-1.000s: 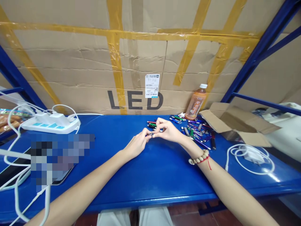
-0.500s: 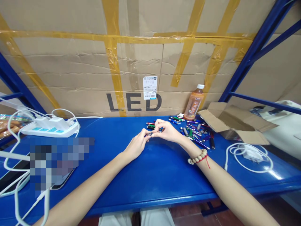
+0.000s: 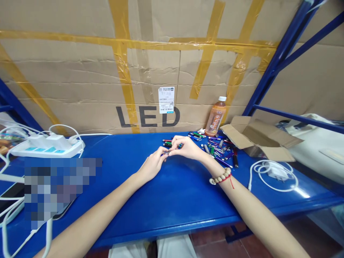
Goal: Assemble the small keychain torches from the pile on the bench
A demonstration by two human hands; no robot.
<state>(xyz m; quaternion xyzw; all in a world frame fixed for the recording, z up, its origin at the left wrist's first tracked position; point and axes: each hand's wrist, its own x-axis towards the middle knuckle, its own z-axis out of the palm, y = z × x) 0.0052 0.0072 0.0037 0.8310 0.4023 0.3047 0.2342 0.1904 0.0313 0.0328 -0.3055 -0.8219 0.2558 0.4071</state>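
- We had one small, dark, partly shiny piece (image 3: pixel 168 153) at our fingertips, over the glossy blue desk (image 3: pixel 166 202).
- Its long axis seemed to run sideways, from one hand to the other; fingers covered most of it, so we could not tell which end pointed where.
- Our bare left hand (image 3: pixel 151 165) had its grip pinched nearly closed on the piece's left side.
- Our right hand (image 3: pixel 188 147), with one pale beaded bracelet (image 3: pixel 220 177) on its wrist, had its grip likewise pinched, thumb against finger, on the right side.
- Beyond and right of the hands we saw a jumbled heap of slim, shiny coloured pieces (image 3: pixel 212 150), blue, green, red and silver, too tangled to count.
- Behind it we counted one orange-brown plastic bottle (image 3: pixel 215 120) with a white cap, upright; beside it, one open brown cardboard box (image 3: pixel 236 137).
- To the right lay one white charger with looped cable (image 3: pixel 278 172); at far left, one white power strip (image 3: pixel 63 151) carrying two white block adapters (image 3: pixel 58 141).
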